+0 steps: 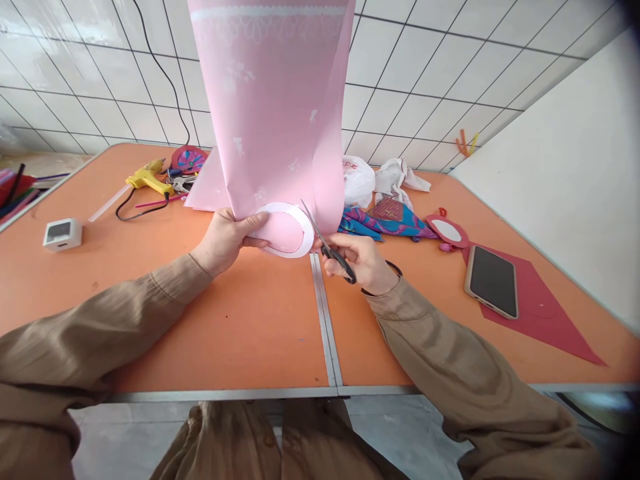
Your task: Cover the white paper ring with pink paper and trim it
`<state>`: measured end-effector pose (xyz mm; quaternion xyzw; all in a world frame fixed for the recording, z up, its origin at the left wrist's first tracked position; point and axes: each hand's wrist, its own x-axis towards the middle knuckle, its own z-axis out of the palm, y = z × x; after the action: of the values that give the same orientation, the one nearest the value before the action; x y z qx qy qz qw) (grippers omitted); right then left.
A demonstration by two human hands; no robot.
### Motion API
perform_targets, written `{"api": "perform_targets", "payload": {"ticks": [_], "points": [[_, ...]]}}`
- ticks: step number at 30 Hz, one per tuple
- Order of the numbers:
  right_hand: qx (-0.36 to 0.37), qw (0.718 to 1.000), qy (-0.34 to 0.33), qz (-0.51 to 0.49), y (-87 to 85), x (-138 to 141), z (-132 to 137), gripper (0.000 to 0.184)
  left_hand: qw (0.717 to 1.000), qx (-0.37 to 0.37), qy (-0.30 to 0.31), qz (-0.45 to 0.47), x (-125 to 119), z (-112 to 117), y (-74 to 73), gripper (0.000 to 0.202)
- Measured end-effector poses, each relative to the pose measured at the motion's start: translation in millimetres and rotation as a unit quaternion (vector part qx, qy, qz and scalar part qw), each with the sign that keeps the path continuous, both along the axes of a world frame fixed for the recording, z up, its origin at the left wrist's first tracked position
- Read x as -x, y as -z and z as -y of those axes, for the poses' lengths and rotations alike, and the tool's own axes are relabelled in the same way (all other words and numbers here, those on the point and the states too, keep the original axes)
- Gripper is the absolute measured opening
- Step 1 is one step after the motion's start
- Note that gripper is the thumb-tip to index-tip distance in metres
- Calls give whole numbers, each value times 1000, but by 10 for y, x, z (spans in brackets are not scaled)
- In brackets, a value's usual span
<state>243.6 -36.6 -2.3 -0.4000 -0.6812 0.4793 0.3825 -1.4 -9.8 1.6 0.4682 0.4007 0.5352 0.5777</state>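
Observation:
A large pink sheet (pixel 280 113) with white prints stands up in front of me, its lower edge in my hands. Against its lower part lies a white oval ring (pixel 309 233), with pink showing through the middle. My left hand (pixel 227 239) pinches the ring and the sheet together at the ring's left side, thumb on top. In my right hand (pixel 363 260) is a pair of scissors (pixel 340 262) with black handles. The blades point up and to the left and cross the right edge of the ring.
On the left of the orange table (pixel 260 333) are a yellow glue gun (pixel 150 179) with a black cord, and a small white device (pixel 63 235). Right of me lie blue patterned cloth (pixel 413 222), a pink-rimmed oval piece (pixel 447 231), and a phone (pixel 493 280) on red sheet (pixel 550 313).

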Motion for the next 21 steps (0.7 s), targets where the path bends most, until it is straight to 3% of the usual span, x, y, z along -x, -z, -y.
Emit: {"api": "perform_targets", "payload": {"ticks": [13,21], "points": [[32,999,16,1,-19,22,19,49,1000,8,-12,0,-10,2,-7,36],[8,1000,11,9,16,3,-1,51,1000,12,-7,5,-11,13,3,35]]}}
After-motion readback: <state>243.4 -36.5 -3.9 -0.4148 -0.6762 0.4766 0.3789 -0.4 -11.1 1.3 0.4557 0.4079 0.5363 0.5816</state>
